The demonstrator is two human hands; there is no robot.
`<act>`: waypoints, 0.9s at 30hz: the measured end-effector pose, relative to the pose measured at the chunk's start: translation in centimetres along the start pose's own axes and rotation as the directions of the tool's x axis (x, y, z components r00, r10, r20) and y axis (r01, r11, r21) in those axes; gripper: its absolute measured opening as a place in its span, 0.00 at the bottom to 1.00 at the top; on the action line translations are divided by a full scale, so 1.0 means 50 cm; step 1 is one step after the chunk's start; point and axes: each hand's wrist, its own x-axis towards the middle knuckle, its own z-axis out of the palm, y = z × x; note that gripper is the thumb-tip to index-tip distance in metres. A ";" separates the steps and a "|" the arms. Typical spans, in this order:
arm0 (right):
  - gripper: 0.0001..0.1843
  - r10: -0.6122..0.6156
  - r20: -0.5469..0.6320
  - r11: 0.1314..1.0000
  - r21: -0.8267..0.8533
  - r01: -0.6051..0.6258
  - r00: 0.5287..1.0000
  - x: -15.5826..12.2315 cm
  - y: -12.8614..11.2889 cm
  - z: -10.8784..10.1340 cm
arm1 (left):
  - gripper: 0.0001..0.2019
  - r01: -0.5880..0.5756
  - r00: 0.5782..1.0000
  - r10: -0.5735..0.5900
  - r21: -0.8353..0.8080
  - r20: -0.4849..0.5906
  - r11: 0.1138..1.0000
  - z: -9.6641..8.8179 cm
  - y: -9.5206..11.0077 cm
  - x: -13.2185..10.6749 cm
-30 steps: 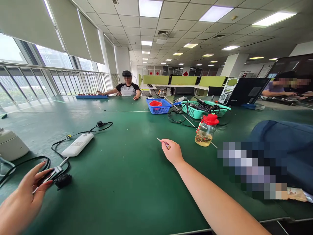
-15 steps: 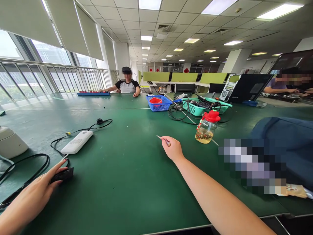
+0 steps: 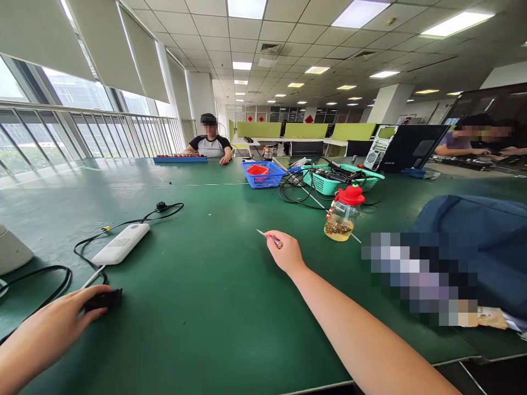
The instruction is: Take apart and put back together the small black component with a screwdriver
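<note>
Black block (image 3: 105, 299) is now grasped by the left hand (image 3: 68, 314); right hand (image 3: 289, 254) pinches a slim screwdriver (image 3: 279, 243), both hands occupied!

Green tabletop (image 3: 197, 307), and beyond the left hand (image 3: 61, 315) lies a white device (image 3: 121, 244)! Past the right hand (image 3: 285, 252): a red-lidded jar (image 3: 341, 222), a blue basket (image 3: 263, 181), a teal basket (image 3: 329, 187).

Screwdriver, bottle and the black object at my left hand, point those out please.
Screwdriver (image 3: 278, 242): head view, handle.
Bottle (image 3: 340, 223): head view, clear body.
Black object (image 3: 108, 299): head view, uncovered part.
</note>
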 end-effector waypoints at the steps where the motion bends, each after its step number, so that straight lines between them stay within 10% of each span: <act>1: 0.15 0.011 0.015 1.000 0.009 -0.011 1.000 0.000 0.001 0.000 | 0.16 0.003 0.999 -0.003 0.023 0.037 1.000 -0.017 0.035 0.014; 6: 0.15 0.056 0.071 0.995 0.077 -0.061 0.996 0.005 0.014 -0.002 | 0.18 -0.287 0.955 0.289 -0.034 0.068 0.957 -0.071 0.314 0.083; 11: 0.17 0.057 0.066 0.990 0.123 -0.065 0.996 0.006 0.016 -0.012 | 0.13 -0.465 0.875 0.481 -0.182 0.051 0.866 0.006 0.523 0.121; 21: 0.17 -0.140 0.151 0.978 0.178 0.112 0.979 -0.002 -0.032 0.007 | 0.18 -0.347 0.913 0.409 -0.509 0.010 0.788 0.119 0.501 0.153; 27: 0.21 0.140 0.175 0.791 0.572 -0.216 0.975 0.031 0.008 0.024 | 0.18 -0.295 0.927 0.374 -0.574 0.021 0.764 0.130 0.507 0.160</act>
